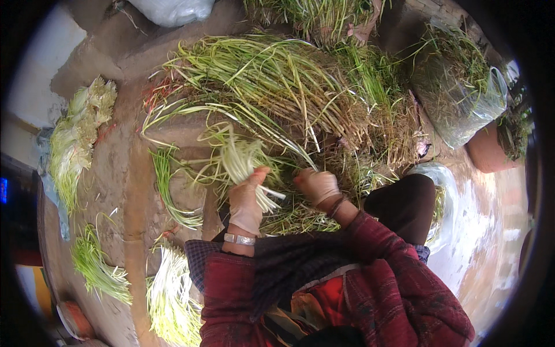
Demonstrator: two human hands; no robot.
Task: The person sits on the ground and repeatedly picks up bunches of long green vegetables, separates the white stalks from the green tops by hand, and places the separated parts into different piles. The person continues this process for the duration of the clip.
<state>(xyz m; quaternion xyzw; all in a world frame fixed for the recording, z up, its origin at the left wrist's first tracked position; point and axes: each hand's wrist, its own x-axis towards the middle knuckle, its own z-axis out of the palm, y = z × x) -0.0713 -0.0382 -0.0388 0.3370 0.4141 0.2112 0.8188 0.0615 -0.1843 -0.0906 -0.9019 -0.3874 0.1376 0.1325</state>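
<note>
A bundle of pale garlic-chive stalks [238, 158] is gripped in my gloved left hand [246, 199], its white cut ends pointing right. My gloved right hand [318, 186] is closed around the lower end of a few long stalks [269, 130], which arch away to the far left. Beyond both hands lies a large heap of untrimmed green stalks [260, 73] with brown roots towards the right. Loose trimmings [299, 221] cover the ground just below my hands, by my lap.
Small green bundles [171, 191] [97, 264] and white-stemmed bundles [171, 295] lie to the left. A long pale pile [80, 139] rests by the wall. At right are a clear plastic bag [466, 108] of greens, a terracotta pot [492, 147] and another plastic bag [446, 204] beside my knee.
</note>
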